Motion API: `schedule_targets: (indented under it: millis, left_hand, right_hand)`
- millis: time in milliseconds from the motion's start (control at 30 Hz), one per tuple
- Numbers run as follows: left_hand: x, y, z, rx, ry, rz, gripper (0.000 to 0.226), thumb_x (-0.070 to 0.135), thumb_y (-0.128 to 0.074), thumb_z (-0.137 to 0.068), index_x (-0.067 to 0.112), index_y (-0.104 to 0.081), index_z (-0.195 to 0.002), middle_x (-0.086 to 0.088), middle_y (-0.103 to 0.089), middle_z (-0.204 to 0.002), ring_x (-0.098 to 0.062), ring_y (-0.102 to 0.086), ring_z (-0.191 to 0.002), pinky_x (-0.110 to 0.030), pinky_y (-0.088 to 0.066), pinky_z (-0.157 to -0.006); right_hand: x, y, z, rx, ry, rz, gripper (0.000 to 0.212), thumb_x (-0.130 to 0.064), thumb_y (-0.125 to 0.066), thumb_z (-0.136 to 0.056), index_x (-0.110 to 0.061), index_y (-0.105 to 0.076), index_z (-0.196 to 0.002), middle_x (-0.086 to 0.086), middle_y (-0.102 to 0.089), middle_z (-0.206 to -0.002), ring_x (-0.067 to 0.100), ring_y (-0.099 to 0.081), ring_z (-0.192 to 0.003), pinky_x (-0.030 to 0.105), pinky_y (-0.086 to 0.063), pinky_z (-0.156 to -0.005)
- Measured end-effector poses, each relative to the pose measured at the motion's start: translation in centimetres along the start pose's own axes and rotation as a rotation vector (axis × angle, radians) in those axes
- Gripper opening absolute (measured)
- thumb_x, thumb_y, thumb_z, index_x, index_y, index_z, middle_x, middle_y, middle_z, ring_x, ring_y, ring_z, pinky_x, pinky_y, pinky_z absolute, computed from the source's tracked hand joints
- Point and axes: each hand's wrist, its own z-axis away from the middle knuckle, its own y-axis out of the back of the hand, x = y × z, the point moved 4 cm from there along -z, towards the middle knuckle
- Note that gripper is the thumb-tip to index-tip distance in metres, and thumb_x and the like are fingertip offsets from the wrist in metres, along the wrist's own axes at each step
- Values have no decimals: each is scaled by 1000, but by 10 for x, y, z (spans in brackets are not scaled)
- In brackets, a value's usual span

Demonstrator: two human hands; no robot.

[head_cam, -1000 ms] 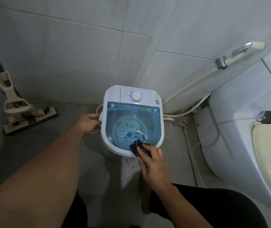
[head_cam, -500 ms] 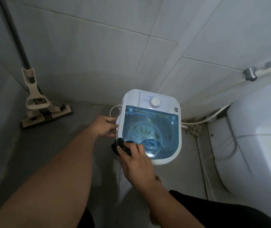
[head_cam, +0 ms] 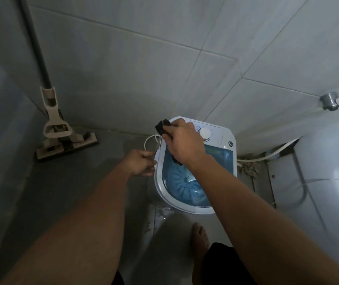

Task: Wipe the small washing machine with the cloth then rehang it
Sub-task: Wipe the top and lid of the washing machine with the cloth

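Since a moment ago the right hand (head_cam: 182,140), clamped on the cloth (head_cam: 161,126), has swept to the washing machine (head_cam: 165,171)'s far-left corner, left hand (head_cam: 141,164) apparently gripping its side; firm overlapping strokes suit.

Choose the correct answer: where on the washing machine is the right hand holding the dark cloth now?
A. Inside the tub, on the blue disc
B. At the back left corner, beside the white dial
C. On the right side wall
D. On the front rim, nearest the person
B: the right hand presses the dark cloth on the washing machine at its back left corner, beside the white dial.
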Motion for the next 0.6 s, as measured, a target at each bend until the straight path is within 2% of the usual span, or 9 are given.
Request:
schedule_targets:
  millis: [67,167,333,433,533,600]
  left_hand:
    - [-1,1,-1,-9,9,1,40,3,-59,-91,14,-62,-130,-16,-70,-116,-23,-69,-94,-22,-60,-60]
    - [-3,3,-2,-10,16,6,39,3,-58,-91,14,-63,-128,-15,-70,-115,-26,-70,-99,-25,-61,-64]
    - [-3,2,1,-14,3,-2,28,1,-55,-93,6,-67,-118,-18,-69,-110,-17,-67,-78,-22,-60,-61]
    - [-1,0,2,-10,-10,12,35,-1,-50,-94,13,-67,-121,-14,-69,-107,-16,-67,-76,-20,-59,-58]
    - [-1,-1,2,-7,-9,22,31,4,-52,-95,16,-69,-118,-11,-69,-103,-16,-66,-76,-19,-59,-56]
    - [-3,0,0,-5,14,23,29,1,-54,-93,11,-68,-117,-12,-68,-103,-18,-66,-80,-21,-59,-59]
  right_hand:
    - [-6,-15,2,-75,45,146,28,-35,-52,-102,-23,-68,-121,6,-55,-122,33,-47,-113,39,-51,-73]
    - [-7,-24,19,-28,92,174,24,-34,-55,-100,-23,-68,-117,5,-55,-117,32,-48,-108,41,-53,-66]
    - [-7,-30,59,8,222,202,26,-33,-62,-96,-26,-67,-120,4,-59,-114,32,-52,-104,42,-58,-58]
    - [-12,-27,75,-149,312,140,32,-37,-54,-100,-28,-65,-128,4,-59,-120,30,-50,-104,45,-57,-68]
    - [-6,-3,64,-329,328,-86,32,-36,-59,-98,-33,-68,-128,2,-65,-119,25,-57,-105,44,-53,-84]
    - [2,16,39,-293,237,-185,33,-36,-63,-95,-34,-70,-127,2,-68,-117,24,-63,-106,41,-52,-90]
